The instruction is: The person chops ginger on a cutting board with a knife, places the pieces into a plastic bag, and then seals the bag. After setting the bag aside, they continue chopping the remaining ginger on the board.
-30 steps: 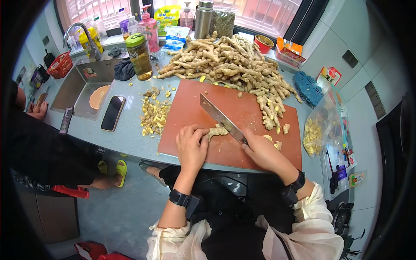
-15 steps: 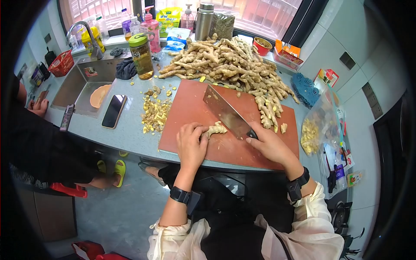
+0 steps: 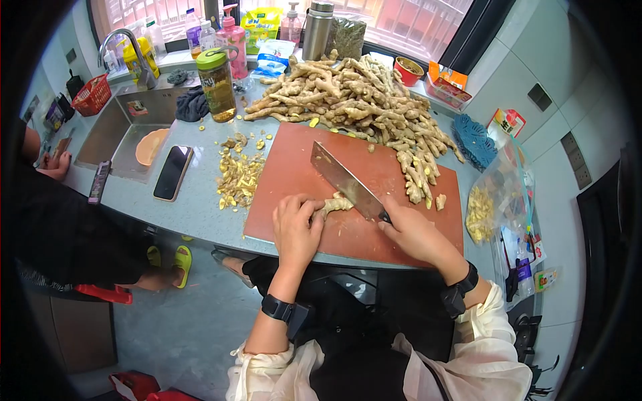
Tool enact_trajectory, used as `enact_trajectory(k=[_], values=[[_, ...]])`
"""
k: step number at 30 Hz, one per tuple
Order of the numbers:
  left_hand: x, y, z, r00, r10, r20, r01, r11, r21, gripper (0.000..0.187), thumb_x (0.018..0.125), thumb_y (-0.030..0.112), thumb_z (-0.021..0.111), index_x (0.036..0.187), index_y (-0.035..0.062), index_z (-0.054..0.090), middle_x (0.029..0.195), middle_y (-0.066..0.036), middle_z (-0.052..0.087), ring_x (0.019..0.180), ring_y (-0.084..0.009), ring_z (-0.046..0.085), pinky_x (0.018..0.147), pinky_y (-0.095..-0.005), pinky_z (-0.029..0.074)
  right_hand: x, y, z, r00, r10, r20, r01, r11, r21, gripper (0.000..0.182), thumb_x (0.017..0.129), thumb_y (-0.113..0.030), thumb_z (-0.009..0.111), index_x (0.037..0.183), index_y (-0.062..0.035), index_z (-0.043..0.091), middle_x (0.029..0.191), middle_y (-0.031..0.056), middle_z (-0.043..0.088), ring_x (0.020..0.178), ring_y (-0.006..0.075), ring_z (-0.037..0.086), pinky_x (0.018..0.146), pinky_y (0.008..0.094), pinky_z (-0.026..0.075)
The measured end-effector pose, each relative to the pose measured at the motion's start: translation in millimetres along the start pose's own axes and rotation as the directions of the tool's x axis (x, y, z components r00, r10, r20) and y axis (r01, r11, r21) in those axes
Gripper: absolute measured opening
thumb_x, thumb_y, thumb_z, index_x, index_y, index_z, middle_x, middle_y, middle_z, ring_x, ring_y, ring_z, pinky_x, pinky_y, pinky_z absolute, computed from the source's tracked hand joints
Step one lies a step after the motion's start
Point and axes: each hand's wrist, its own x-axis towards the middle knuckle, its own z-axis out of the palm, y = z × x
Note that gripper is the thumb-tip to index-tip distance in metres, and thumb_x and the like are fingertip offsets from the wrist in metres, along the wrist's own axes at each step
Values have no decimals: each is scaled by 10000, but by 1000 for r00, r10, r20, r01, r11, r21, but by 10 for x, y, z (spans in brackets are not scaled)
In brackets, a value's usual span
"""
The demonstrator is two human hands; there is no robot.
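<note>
On the reddish-brown cutting board (image 3: 287, 164), my left hand (image 3: 297, 227) holds a pale piece of ginger (image 3: 338, 202) with its fingers curled over the left end. My right hand (image 3: 409, 230) grips the black handle of a cleaver (image 3: 348, 182), whose broad blade points up and to the left, beside the right end of that piece. A large heap of ginger (image 3: 354, 93) lies behind and partly on the board. A small ginger bit (image 3: 440, 201) sits near the board's right edge. Sliced ginger scraps (image 3: 239, 177) lie left of the board.
Left of the scraps are a phone (image 3: 174, 172) and a sink (image 3: 124, 127). A green-lidded jar (image 3: 217, 87) stands behind them. At the right are a plastic bag of ginger pieces (image 3: 480, 210) and a blue dish (image 3: 473, 140). Another person (image 3: 73, 227) stands at the far left.
The cleaver has shifted slightly and its blade is now closer to the ginger piece. My left hand still holds the piece in nearly the same place. The view has moved a little.
</note>
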Motion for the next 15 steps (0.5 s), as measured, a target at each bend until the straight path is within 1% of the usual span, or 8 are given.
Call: enact_trajectory(k=[2, 4, 5, 8, 10, 11, 13, 15], values=[[2, 4, -1, 1000, 1, -3, -1, 1000, -1, 131, 812, 165, 737, 929, 107, 736, 1017, -43, 639, 1067, -269, 564, 919, -410, 409, 61, -40, 55, 999, 38, 33, -37, 999, -32, 291, 954, -159, 580, 1128, -3, 406, 954, 303, 624, 960, 493, 601, 821, 561, 455], [1, 5, 1, 1000, 3, -5, -3, 1000, 0, 130, 810, 165, 738, 925, 106, 735, 1010, -44, 637, 1061, -269, 564, 918, -411, 409, 170, 0, 172, 994, 102, 31, -100, 994, -42, 278, 971, -171, 575, 1157, -14, 440, 996, 284, 617, 1009, 481, 578, 830, 538, 443], [7, 3, 4, 1000, 8, -12, -8, 1000, 6, 129, 810, 166, 737, 925, 107, 734, 1007, -44, 635, 1059, -269, 563, 919, -412, 409, 215, 27, 182, 995, 98, 32, -96, 994, -42, 278, 971, -171, 575, 1157, -14, 440, 996, 284, 617, 1009, 481, 578, 830, 538, 443], [-9, -1, 0, 1000, 16, -13, -16, 1000, 13, 127, 810, 167, 736, 923, 109, 733, 1008, -44, 632, 1059, -270, 562, 921, -413, 409, 272, 116, 212, 1000, 11, -25, -11, 1000, -13, 319, 964, -170, 593, 1208, -19, 452, 1027, 281, 621, 1021, 477, 582, 842, 517, 455], [-3, -5, -9, 1000, 22, -17, -22, 1000, 10, 125, 811, 168, 736, 922, 110, 732, 1012, -44, 630, 1060, -271, 561, 923, -414, 408, 259, 182, 187, 995, -69, -66, 72, 996, 55, 353, 957, -156, 607, 1255, -24, 472, 1060, 265, 621, 1032, 457, 589, 871, 479, 466], [-5, -3, -12, 1000, 9, -4, -9, 1000, 6, 127, 812, 169, 735, 925, 111, 732, 1016, -44, 628, 1063, -271, 559, 925, -414, 408, 234, 192, 154, 995, -74, -68, 78, 996, 50, 353, 957, -156, 607, 1255, -24, 472, 1060, 265, 621, 1032, 457, 589, 871, 479, 466], [-12, -2, 1, 1000, -9, 10, 9, 1000, -2, 129, 812, 169, 735, 928, 112, 731, 1020, -44, 626, 1066, -271, 558, 927, -414, 408, 136, 142, 52, 997, -35, -63, 43, 992, 117, 378, 949, -144, 619, 1284, -27, 489, 1079, 236, 620, 1040, 413, 597, 898, 434, 465], [-24, -16, 12, 1000, -4, 8, 4, 1000, 3, 134, 813, 172, 736, 934, 114, 731, 1023, -42, 624, 1070, -267, 555, 926, -413, 408, 65, 134, -27, 998, -24, -63, 33, 989, 144, 376, 950, -141, 616, 1285, -25, 490, 1082, 226, 617, 1039, 395, 599, 899, 424, 461]])
